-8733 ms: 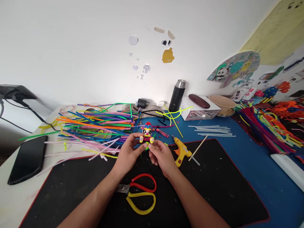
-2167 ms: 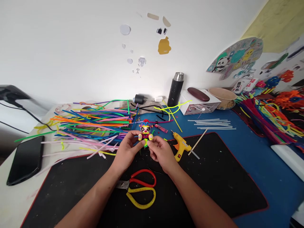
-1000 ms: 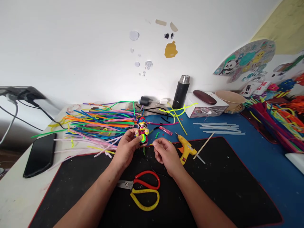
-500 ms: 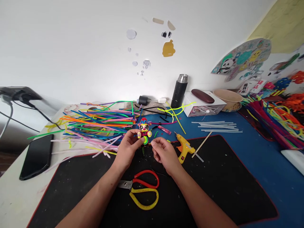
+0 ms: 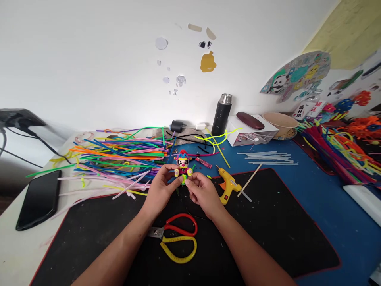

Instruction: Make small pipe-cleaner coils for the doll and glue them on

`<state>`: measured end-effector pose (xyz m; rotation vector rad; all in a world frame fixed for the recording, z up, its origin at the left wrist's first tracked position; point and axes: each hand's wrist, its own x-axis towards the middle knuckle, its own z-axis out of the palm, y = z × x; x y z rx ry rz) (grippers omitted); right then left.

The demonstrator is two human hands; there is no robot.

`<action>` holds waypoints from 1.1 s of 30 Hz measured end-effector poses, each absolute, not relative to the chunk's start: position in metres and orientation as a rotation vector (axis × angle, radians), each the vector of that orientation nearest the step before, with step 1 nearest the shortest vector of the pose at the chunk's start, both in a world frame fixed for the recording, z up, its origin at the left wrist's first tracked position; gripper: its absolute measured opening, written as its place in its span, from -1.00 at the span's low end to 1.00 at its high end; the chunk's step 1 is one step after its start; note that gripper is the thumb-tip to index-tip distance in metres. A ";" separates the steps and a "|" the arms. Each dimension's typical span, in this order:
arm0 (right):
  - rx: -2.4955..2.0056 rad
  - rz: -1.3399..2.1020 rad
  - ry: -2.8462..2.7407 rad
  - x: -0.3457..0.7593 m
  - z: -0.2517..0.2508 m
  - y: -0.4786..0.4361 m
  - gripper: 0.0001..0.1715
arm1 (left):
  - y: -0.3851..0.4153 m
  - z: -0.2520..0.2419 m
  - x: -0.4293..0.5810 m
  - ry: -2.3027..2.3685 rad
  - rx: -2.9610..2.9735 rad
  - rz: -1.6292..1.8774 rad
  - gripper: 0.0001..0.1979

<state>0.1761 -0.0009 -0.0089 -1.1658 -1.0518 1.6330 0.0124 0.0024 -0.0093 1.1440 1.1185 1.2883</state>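
Your right hand (image 5: 205, 194), half a second ago just beside the figure (image 5: 183, 170), now meets it. The thumb and forefinger close on the green piece (image 5: 183, 180) low on its front, as far as such small fingertips show. Your left hand (image 5: 160, 188) keeps the figure clamped between thumb and fingers, upright and facing you, above the far edge of the black mat (image 5: 268, 214).

Below your hands, the scissors (image 5: 178, 239) lie on the mat, their blades partly hidden by your left forearm. The glue gun (image 5: 229, 183) lies near your right hand, a wooden stick (image 5: 250, 180) beside it; clear sticks (image 5: 268, 157) lie on the blue surface beyond. At left are pipe cleaners (image 5: 125, 153) and a phone (image 5: 38, 200). A flask (image 5: 222, 117), box (image 5: 253, 137) and bowl (image 5: 281, 115) stand by the stickered white wall (image 5: 104, 67).
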 end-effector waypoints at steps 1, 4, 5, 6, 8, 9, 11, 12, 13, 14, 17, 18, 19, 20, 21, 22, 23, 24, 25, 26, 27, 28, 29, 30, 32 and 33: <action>-1.166 1.633 -1.054 0.176 -0.009 -0.001 -0.57 | 0.002 -0.009 0.012 1.117 1.142 1.285 -0.67; -1.166 1.633 -1.057 0.176 -0.009 -0.001 -0.59 | 0.002 -0.008 0.013 1.108 1.102 1.287 -0.63; -1.167 1.631 -1.058 0.176 -0.009 -0.001 -0.59 | 0.002 -0.008 0.013 1.110 1.089 1.286 -0.63; -1.167 1.629 -1.058 0.176 -0.009 -0.001 -0.59 | 0.002 -0.007 0.013 1.116 1.078 1.281 -0.63; -1.165 1.625 -1.053 0.176 -0.009 -0.001 -0.59 | 0.002 -0.006 0.013 1.139 1.058 1.274 -0.63; -1.164 1.623 -1.047 0.177 -0.008 -0.002 -0.60 | 0.003 -0.006 0.012 1.155 1.047 1.275 -0.63; -1.163 1.614 -1.033 0.177 -0.007 -0.002 -0.60 | 0.005 -0.006 0.011 1.187 1.019 1.289 -0.62; -1.163 1.605 -1.025 0.178 -0.007 -0.002 -0.59 | 0.006 -0.007 0.010 1.202 1.007 1.297 -0.62; -1.166 1.594 -1.016 0.178 -0.006 -0.002 -0.59 | 0.007 -0.008 0.008 1.214 1.002 1.301 -0.62; -1.168 1.584 -1.007 0.179 -0.005 -0.002 -0.59 | 0.008 -0.010 0.007 1.222 1.005 1.299 -0.61; -1.172 1.563 -0.985 0.180 -0.004 -0.001 -0.57 | 0.010 -0.017 0.005 1.240 1.063 1.266 -0.58; -1.172 1.563 -0.983 0.180 -0.004 -0.001 -0.56 | 0.010 -0.019 0.004 1.251 1.097 1.249 -0.57; -1.172 1.566 -0.983 0.180 -0.003 -0.001 -0.56 | 0.010 -0.020 0.004 1.265 1.131 1.229 -0.57; -1.170 1.572 -0.984 0.180 -0.003 -0.002 -0.56 | 0.010 -0.021 0.005 1.280 1.163 1.209 -0.59; -1.166 1.578 -0.984 0.180 -0.003 -0.002 -0.57 | 0.009 -0.021 0.005 1.292 1.191 1.191 -0.60; -1.162 1.585 -0.985 0.180 -0.003 -0.002 -0.57 | 0.009 -0.020 0.006 1.300 1.212 1.178 -0.62; -1.156 1.589 -0.986 0.180 -0.002 -0.002 -0.58 | 0.009 -0.020 0.006 1.304 1.225 1.173 -0.63; -1.149 1.591 -0.987 0.180 -0.002 -0.002 -0.59 | 0.009 -0.019 0.007 1.306 1.231 1.173 -0.64; -1.143 1.592 -0.988 0.180 -0.002 -0.002 -0.59 | 0.010 -0.017 0.008 1.306 1.234 1.177 -0.65; -1.139 1.593 -0.990 0.180 -0.002 -0.002 -0.59 | 0.010 -0.016 0.009 1.309 1.234 1.182 -0.65; -1.135 1.595 -0.991 0.180 -0.002 -0.002 -0.59 | 0.011 -0.015 0.009 1.314 1.231 1.183 -0.65; -1.132 1.596 -0.992 0.180 -0.002 -0.002 -0.59 | 0.012 -0.014 0.010 1.319 1.228 1.181 -0.65; -1.127 1.598 -0.994 0.180 -0.002 -0.002 -0.59 | 0.013 -0.012 0.011 1.322 1.228 1.179 -0.65; -1.123 1.600 -0.994 0.181 -0.001 -0.002 -0.59 | 0.014 -0.011 0.012 1.327 1.234 1.180 -0.66; -1.113 1.608 -0.990 0.181 -0.001 -0.003 -0.60 | 0.014 -0.009 0.014 1.341 1.265 1.185 -0.69; -1.108 1.610 -0.988 0.181 -0.001 -0.003 -0.60 | 0.015 -0.008 0.016 1.349 1.285 1.179 -0.70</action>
